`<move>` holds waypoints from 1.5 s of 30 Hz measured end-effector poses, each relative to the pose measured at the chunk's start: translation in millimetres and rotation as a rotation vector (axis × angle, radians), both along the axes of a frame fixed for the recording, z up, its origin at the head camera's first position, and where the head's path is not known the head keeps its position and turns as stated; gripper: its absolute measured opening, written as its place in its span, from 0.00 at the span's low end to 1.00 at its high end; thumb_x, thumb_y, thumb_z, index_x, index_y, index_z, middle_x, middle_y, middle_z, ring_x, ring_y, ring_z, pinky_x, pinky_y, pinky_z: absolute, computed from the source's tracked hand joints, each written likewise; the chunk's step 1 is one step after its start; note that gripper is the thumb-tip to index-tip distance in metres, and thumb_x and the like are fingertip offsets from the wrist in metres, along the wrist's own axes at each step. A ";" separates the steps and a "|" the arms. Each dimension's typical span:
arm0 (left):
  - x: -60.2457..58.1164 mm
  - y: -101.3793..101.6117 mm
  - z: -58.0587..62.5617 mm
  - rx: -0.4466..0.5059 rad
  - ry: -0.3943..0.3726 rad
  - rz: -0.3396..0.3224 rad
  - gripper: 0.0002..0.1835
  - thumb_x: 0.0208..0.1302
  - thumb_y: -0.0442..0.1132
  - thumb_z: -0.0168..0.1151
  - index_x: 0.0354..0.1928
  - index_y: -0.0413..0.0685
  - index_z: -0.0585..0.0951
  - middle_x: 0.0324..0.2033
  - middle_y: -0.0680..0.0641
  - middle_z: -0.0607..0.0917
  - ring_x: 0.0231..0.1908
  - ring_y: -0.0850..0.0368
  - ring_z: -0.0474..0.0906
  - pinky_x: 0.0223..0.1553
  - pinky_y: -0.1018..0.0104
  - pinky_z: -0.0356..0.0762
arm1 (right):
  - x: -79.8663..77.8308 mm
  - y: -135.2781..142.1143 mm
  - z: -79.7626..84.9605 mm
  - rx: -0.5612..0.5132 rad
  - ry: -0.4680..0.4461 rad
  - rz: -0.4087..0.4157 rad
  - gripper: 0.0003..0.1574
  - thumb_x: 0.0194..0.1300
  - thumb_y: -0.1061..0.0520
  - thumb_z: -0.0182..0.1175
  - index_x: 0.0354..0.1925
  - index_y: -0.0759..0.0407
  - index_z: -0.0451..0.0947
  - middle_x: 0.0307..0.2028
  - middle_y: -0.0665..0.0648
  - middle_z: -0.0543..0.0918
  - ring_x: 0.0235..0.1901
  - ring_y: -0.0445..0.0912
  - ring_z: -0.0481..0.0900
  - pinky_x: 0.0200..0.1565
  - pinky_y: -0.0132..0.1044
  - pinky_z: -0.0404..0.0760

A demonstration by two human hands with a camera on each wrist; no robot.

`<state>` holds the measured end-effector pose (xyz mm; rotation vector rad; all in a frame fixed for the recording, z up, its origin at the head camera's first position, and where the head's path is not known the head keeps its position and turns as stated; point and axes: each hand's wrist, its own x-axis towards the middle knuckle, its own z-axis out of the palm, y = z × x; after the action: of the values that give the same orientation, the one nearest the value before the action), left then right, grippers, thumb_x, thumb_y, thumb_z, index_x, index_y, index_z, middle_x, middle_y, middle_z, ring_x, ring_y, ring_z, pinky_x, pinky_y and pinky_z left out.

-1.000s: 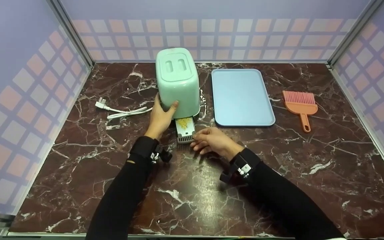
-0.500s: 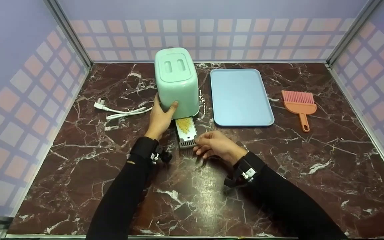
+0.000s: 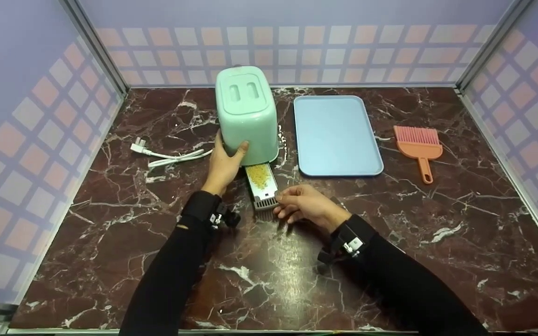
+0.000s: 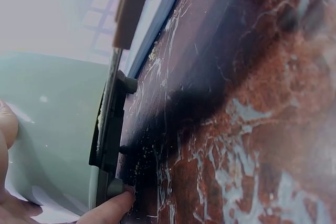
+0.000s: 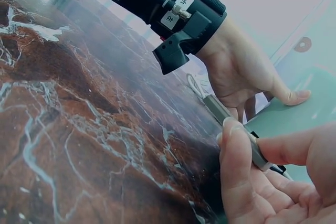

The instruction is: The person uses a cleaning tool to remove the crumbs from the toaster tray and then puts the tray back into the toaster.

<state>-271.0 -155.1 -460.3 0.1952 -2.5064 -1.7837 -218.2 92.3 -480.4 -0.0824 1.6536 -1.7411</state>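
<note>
A mint-green toaster (image 3: 248,116) stands at the back, left of the middle. My left hand (image 3: 224,163) grips its lower left corner, thumb on the front face. In the left wrist view, a fingertip (image 4: 123,200) of that hand reaches under the base, by a small foot. From the toaster's front bottom protrudes a metal crumb tray (image 3: 260,193) covered in yellow crumbs (image 3: 258,175); its inner end is hidden inside. My right hand (image 3: 306,205) pinches the tray's slotted grey front between thumb and finger, seen closely in the right wrist view.
A light blue serving tray (image 3: 339,135) lies right of the toaster, with pale crumbs (image 3: 282,142) between them. An orange hand brush (image 3: 421,149) lies further right. A white power cord with plug (image 3: 171,156) stretches to the left. Walls enclose the marble-patterned table at back and sides.
The crumb tray has slid further out of the toaster, toward the front and slightly right, with my right hand. More yellow crumbs show on it. My left hand keeps its grip.
</note>
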 end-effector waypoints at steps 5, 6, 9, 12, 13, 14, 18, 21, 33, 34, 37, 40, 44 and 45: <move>2.0 -0.3 1.8 0.005 -0.009 -0.006 0.55 0.75 0.61 0.63 0.87 0.49 0.41 0.82 0.38 0.57 0.81 0.42 0.57 0.82 0.50 0.60 | 1.4 2.2 0.8 0.000 0.011 0.005 0.09 0.80 0.61 0.60 0.51 0.67 0.78 0.38 0.61 0.90 0.30 0.43 0.87 0.30 0.31 0.88; 2.7 -0.3 2.5 0.007 -0.013 -0.009 0.55 0.75 0.61 0.63 0.87 0.49 0.41 0.82 0.37 0.57 0.81 0.42 0.57 0.82 0.49 0.60 | 1.9 2.7 0.8 0.002 0.013 0.005 0.09 0.80 0.61 0.60 0.51 0.67 0.78 0.38 0.61 0.90 0.31 0.43 0.87 0.30 0.31 0.89; 5.3 -0.7 3.8 0.000 -0.022 -0.011 0.54 0.75 0.61 0.63 0.87 0.50 0.41 0.83 0.38 0.56 0.81 0.42 0.56 0.81 0.48 0.61 | 3.7 3.9 0.1 0.008 0.013 0.007 0.10 0.79 0.61 0.61 0.53 0.67 0.77 0.38 0.61 0.90 0.31 0.43 0.87 0.31 0.31 0.89; 7.3 -1.8 3.6 -0.009 -0.027 -0.016 0.54 0.75 0.61 0.64 0.87 0.50 0.42 0.83 0.39 0.55 0.81 0.41 0.54 0.82 0.47 0.60 | 6.3 5.1 -1.0 0.010 0.010 0.013 0.12 0.79 0.61 0.61 0.54 0.68 0.77 0.38 0.60 0.90 0.31 0.43 0.87 0.32 0.31 0.89; 7.9 -2.0 3.4 -0.014 -0.030 -0.018 0.54 0.75 0.61 0.64 0.87 0.51 0.42 0.84 0.39 0.55 0.82 0.41 0.54 0.82 0.47 0.60 | 7.2 5.6 -1.6 0.010 0.010 0.016 0.12 0.79 0.61 0.61 0.54 0.68 0.78 0.38 0.60 0.90 0.31 0.43 0.87 0.32 0.31 0.89; 8.5 -2.1 3.3 -0.018 -0.032 -0.018 0.54 0.75 0.61 0.64 0.87 0.51 0.42 0.84 0.40 0.54 0.82 0.41 0.53 0.82 0.47 0.59 | 8.2 5.9 -2.2 0.008 0.012 0.018 0.12 0.79 0.61 0.61 0.54 0.68 0.77 0.38 0.60 0.90 0.31 0.43 0.87 0.31 0.31 0.89; 9.4 -1.8 2.8 -0.027 -0.037 -0.017 0.54 0.76 0.61 0.64 0.87 0.53 0.42 0.84 0.40 0.54 0.82 0.41 0.52 0.82 0.46 0.58 | 11.8 8.5 -3.6 0.005 0.013 0.024 0.12 0.79 0.62 0.60 0.54 0.69 0.78 0.38 0.60 0.89 0.31 0.43 0.86 0.30 0.29 0.88; 9.0 -1.5 1.5 -0.029 -0.030 -0.008 0.53 0.75 0.60 0.65 0.87 0.53 0.43 0.84 0.40 0.55 0.82 0.42 0.52 0.82 0.47 0.58 | 14.6 10.8 -4.4 0.006 0.010 0.027 0.13 0.79 0.62 0.60 0.55 0.69 0.77 0.38 0.60 0.89 0.30 0.43 0.86 0.30 0.29 0.88; 9.6 -3.4 1.3 0.001 -0.039 -0.017 0.54 0.75 0.62 0.64 0.87 0.53 0.42 0.84 0.40 0.54 0.82 0.42 0.54 0.81 0.48 0.61 | 28.8 21.2 -7.7 -0.002 0.031 0.052 0.16 0.79 0.61 0.60 0.57 0.71 0.77 0.38 0.59 0.89 0.31 0.43 0.86 0.30 0.29 0.88; 9.5 -3.9 1.3 0.001 -0.041 -0.020 0.54 0.75 0.62 0.63 0.87 0.53 0.42 0.84 0.40 0.54 0.82 0.42 0.54 0.81 0.48 0.61 | 30.0 21.8 -8.2 -0.003 0.031 0.053 0.16 0.79 0.61 0.61 0.57 0.71 0.77 0.38 0.59 0.89 0.31 0.43 0.86 0.30 0.30 0.89; 8.4 -5.0 1.4 0.000 -0.045 -0.022 0.54 0.76 0.62 0.63 0.87 0.53 0.41 0.84 0.39 0.54 0.82 0.41 0.54 0.81 0.47 0.61 | 34.4 23.5 -8.6 -0.003 0.032 0.057 0.17 0.79 0.60 0.61 0.57 0.72 0.77 0.38 0.60 0.89 0.31 0.43 0.86 0.31 0.30 0.89; 6.8 -5.6 1.6 0.002 -0.045 -0.023 0.54 0.76 0.61 0.63 0.87 0.53 0.41 0.84 0.39 0.53 0.82 0.41 0.53 0.82 0.47 0.60 | 39.8 26.1 -7.5 -0.001 0.038 0.062 0.17 0.78 0.60 0.62 0.57 0.72 0.77 0.39 0.60 0.89 0.31 0.43 0.86 0.31 0.30 0.89; 5.1 -5.9 2.2 -0.015 -0.046 -0.021 0.54 0.76 0.62 0.62 0.87 0.52 0.41 0.84 0.39 0.54 0.82 0.42 0.53 0.82 0.48 0.60 | 47.9 31.6 -4.2 -0.008 0.063 0.085 0.15 0.78 0.60 0.62 0.54 0.71 0.78 0.38 0.60 0.89 0.31 0.43 0.86 0.30 0.30 0.89; 4.8 -6.0 2.4 -0.020 -0.047 -0.020 0.54 0.76 0.62 0.62 0.87 0.53 0.41 0.84 0.39 0.54 0.82 0.42 0.54 0.82 0.48 0.60 | 50.0 33.2 -2.9 -0.011 0.071 0.092 0.13 0.79 0.60 0.62 0.53 0.70 0.78 0.38 0.60 0.89 0.31 0.43 0.86 0.30 0.30 0.89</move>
<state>-266.2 -161.1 -457.9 0.2143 -2.5658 -1.7810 -168.2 125.5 -483.3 -0.2237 1.6648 -1.6956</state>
